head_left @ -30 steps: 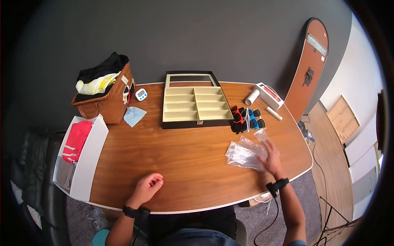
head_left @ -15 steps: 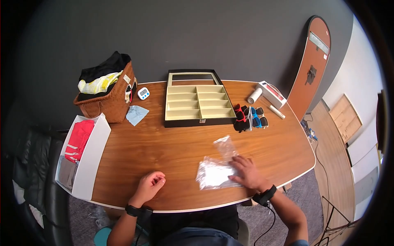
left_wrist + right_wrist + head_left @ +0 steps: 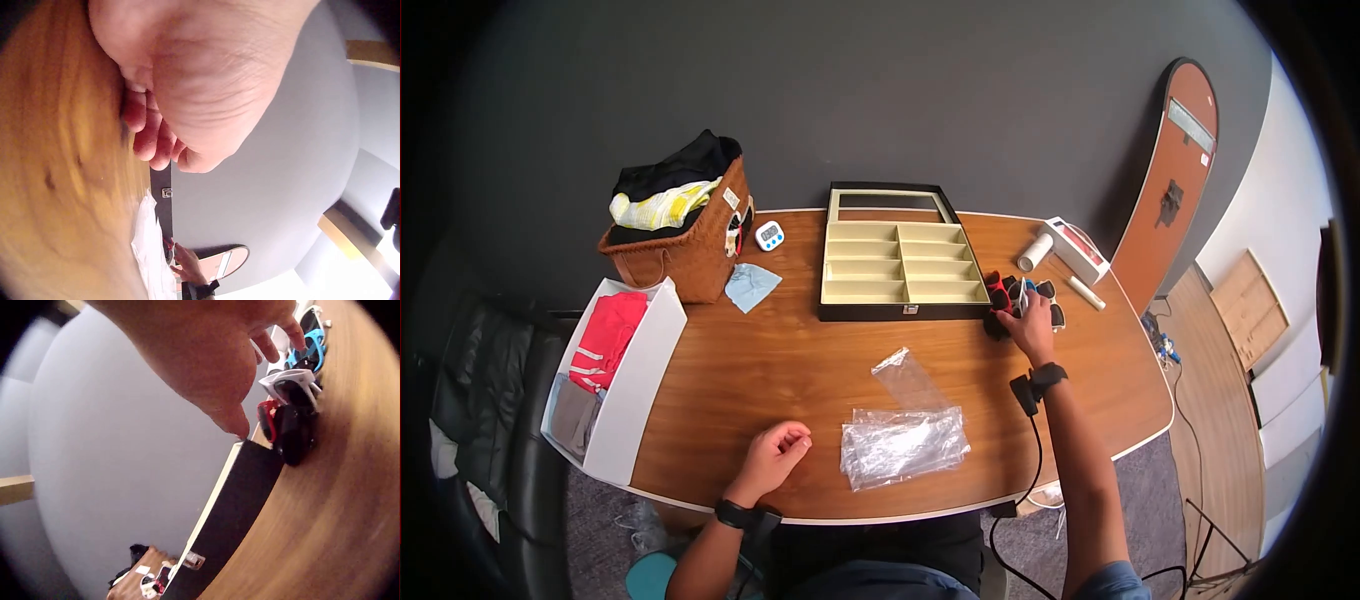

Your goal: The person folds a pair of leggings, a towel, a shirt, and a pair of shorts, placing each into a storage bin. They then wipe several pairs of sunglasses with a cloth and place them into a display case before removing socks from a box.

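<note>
The right hand is over the row of sunglasses, fingers spread and bent downward. In the right wrist view its fingers hang above white sunglasses and blue ones, with red and black pairs beside them; no grip on any shows. The left hand rests on the table, fingers loosely curled, holding nothing, also in the left wrist view. Clear plastic bags lie flat between the hands. Behind them stands a black case with cream compartments, lid raised.
At the left are a brown basket of clothes, a white box with folded clothes, a timer and a blue cloth. At the back right lie a white roll, a white stick and a white carton.
The plastic bags have shifted left and toward the table's front edge. After being on them, the right hand has left them and moved to the sunglasses. The left hand has stayed put.
</note>
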A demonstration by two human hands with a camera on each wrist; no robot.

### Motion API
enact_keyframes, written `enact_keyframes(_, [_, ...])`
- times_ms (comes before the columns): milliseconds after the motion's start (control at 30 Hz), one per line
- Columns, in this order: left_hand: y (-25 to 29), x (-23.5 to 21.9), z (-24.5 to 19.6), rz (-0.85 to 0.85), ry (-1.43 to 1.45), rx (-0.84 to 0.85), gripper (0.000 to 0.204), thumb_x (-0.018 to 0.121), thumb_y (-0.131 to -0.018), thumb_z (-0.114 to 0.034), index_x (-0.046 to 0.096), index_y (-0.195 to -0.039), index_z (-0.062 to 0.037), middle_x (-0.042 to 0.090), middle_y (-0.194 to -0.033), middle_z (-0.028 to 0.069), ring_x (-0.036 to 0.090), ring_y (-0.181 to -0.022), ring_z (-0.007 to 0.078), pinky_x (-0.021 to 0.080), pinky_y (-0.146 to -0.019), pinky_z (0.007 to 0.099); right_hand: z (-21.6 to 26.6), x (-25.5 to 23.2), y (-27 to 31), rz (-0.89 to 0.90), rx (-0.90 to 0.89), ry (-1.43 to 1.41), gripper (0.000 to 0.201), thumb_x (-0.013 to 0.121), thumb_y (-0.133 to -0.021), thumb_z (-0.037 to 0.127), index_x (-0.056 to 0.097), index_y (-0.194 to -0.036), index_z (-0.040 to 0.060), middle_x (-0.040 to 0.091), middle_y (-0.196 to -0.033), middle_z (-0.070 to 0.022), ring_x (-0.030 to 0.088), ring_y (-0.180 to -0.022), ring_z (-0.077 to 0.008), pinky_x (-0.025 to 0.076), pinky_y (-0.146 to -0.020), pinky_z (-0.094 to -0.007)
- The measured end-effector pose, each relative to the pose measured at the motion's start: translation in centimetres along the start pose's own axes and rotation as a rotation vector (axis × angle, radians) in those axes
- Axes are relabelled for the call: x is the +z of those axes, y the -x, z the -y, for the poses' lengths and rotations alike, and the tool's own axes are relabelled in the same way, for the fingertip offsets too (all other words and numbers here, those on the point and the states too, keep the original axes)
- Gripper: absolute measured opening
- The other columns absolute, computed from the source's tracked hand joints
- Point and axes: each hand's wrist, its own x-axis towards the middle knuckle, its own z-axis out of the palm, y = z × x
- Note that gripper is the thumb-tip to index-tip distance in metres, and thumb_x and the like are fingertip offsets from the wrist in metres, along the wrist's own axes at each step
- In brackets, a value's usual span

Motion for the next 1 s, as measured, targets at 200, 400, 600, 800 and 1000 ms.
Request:
enact_keyframes(200, [0.0,-0.2,0.3,0.014,-0.013,0.000,0.010,0.062,-0.092,-0.004,0.063,-0.101,-0.0006,0.067,-0.087,0.0017,0.060,-0.078,0.0066,0.048,-0.070,0.0215,-2.6,2.4,-0.7,0.184,0.118,0.262,0.047,0.080,-0.072,0.033,0.063,-0.103,0.0013,0.055,-0.112,-0.0245,0.053,-0.105,-0.0433,0.047,-0.090,-0.0454])
enact_keyframes(400, [0.0,-0.1,0.3,0.001,0.037,-0.006,0.009,0.062,-0.092,-0.004,0.063,-0.100,-0.0005,0.067,-0.087,0.0018,0.060,-0.077,0.0066,0.049,-0.070,0.0214,-4.9,1.6,-0.6,0.266,0.158,0.027,0.028,0.074,-0.075,0.025,0.066,-0.082,0.0000,0.067,-0.086,-0.0205,0.064,-0.081,-0.0382,0.051,-0.071,-0.0448])
enact_keyframes(600, [0.0,0.0,0.2,-0.033,0.032,0.024,0.010,0.067,-0.089,-0.010,0.065,-0.097,-0.0030,0.067,-0.082,0.0018,0.058,-0.068,0.0077,0.048,-0.063,0.0233,-5.0,-2.5,2.6,0.523,0.273,-0.174,0.025,0.073,-0.081,0.024,0.064,-0.084,0.0004,0.063,-0.073,-0.0076,0.061,-0.070,-0.0156,0.049,-0.063,-0.0351])
enact_keyframes(800, [0.0,0.0,0.0,-0.036,-0.002,0.034,0.011,0.068,-0.088,-0.010,0.065,-0.096,-0.0033,0.067,-0.082,0.0029,0.058,-0.066,0.0089,0.048,-0.062,0.0241,-2.6,-5.7,4.9,0.658,0.235,-0.190,0.028,0.075,-0.081,0.027,0.061,-0.089,0.0040,0.060,-0.070,-0.0049,0.055,-0.065,-0.0144,0.046,-0.060,-0.0323])
enact_keyframes(1000, [0.0,0.0,-0.1,-0.027,-0.012,0.022,0.010,0.068,-0.088,-0.011,0.066,-0.095,-0.0033,0.067,-0.082,0.0030,0.058,-0.066,0.0091,0.049,-0.061,0.0243,2.2,-5.6,5.1,1.050,0.148,-0.350,0.021,0.072,-0.084,0.019,0.066,-0.100,0.0062,0.065,-0.083,-0.0067,0.061,-0.075,-0.0166,0.049,-0.068,-0.0295])
